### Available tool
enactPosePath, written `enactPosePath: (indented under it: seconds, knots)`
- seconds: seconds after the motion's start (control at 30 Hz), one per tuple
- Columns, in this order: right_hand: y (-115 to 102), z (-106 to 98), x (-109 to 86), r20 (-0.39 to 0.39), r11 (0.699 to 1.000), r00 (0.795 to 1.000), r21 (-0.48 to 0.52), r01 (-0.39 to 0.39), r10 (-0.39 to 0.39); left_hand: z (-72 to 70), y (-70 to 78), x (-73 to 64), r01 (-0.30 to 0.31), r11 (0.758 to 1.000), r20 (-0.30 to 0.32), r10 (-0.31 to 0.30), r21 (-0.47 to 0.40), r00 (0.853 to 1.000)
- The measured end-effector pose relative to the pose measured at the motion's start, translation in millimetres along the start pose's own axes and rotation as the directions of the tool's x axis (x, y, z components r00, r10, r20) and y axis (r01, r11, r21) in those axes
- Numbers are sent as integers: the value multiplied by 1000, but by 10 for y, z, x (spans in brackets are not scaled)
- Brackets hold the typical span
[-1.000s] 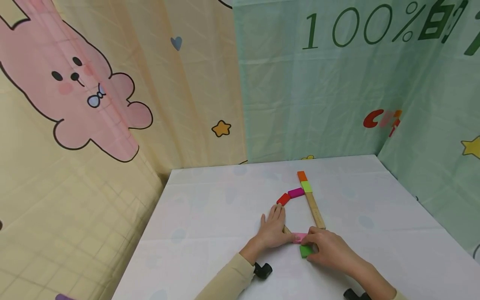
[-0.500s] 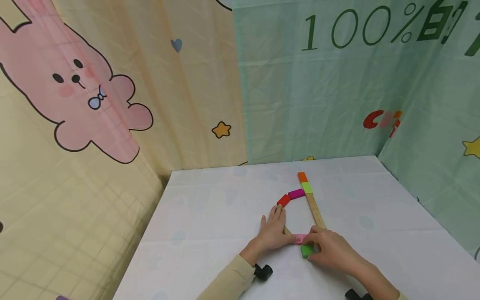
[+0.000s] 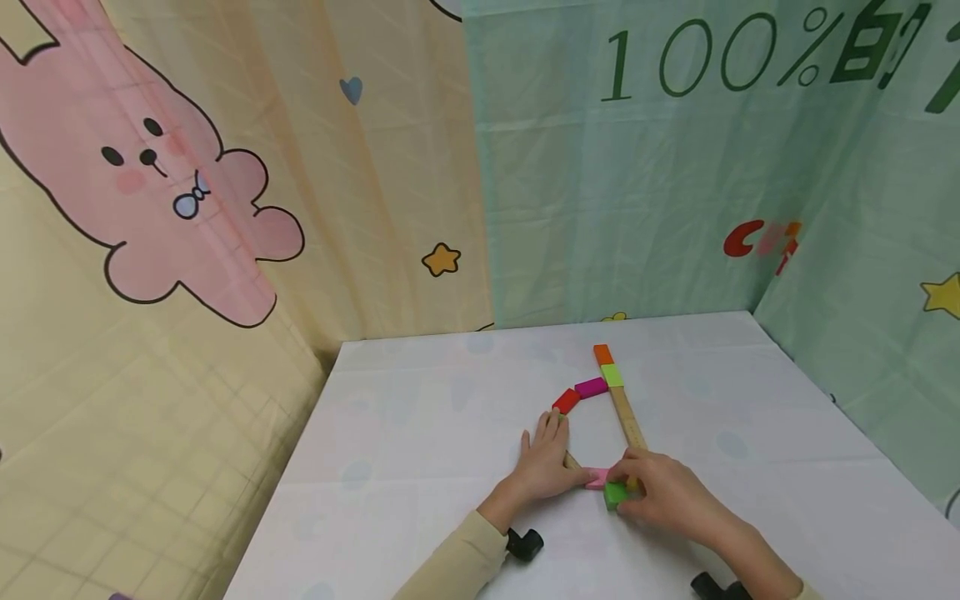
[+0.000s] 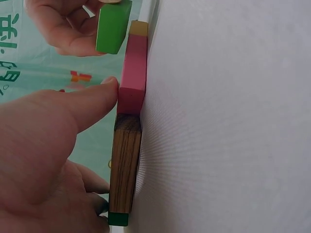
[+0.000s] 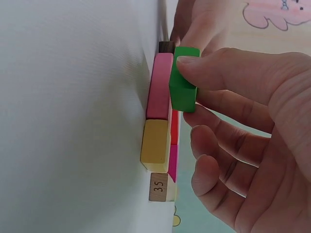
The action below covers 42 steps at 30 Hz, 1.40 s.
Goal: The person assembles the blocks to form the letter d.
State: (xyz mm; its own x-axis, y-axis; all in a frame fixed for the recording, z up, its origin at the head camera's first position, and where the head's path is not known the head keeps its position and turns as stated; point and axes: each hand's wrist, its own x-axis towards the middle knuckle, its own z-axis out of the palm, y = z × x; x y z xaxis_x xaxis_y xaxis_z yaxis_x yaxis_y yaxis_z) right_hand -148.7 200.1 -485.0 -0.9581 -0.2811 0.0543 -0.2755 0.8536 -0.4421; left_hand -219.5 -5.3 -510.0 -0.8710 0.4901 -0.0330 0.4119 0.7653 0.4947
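My right hand (image 3: 667, 496) pinches a bright green block (image 5: 183, 99) between thumb and fingers. It holds the block raised, close over the pink block (image 5: 159, 90) and near the yellow block (image 5: 155, 145). My left hand (image 3: 542, 462) lies along the left side of the block outline, fingers stretched out and thumb tip against the pink block. Beside it, the left wrist view shows a dark-grained wooden block (image 4: 125, 167) and a dark green block (image 4: 118, 219). A red block (image 3: 566, 401) sits just beyond the left fingertips, followed by a magenta block (image 3: 591, 388).
On the right side runs a long wooden strip (image 3: 628, 421), topped by a lime block (image 3: 612, 375) and an orange block (image 3: 603, 354). A wooden end marked 35 (image 5: 158, 187) shows beyond the yellow block. White cloth (image 3: 420, 433) covers the table; printed curtains (image 3: 637, 208) stand behind.
The right hand has lifted the green block from in front of the pink block and shifted it slightly away and to the right. The left hand stays in place.
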Motion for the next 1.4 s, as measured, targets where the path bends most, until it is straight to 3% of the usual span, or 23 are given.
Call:
enactPosePath:
  seconds: [0.27,0.77,1.4]
  knots:
    - [-9,-71,32,-6,999,999,18,-41,41,8,-14,-1,-3,1000,-11,4,13,1000]
    - [80,-254,27,-38,999,999,41,-1,3,24,-19,-15,-5,1000,-5,5,1,1000]
    - [249,-318,40,-42,995,994,18,-103,104,-9,-5,-25,-3,1000,-1,3,5,1000]
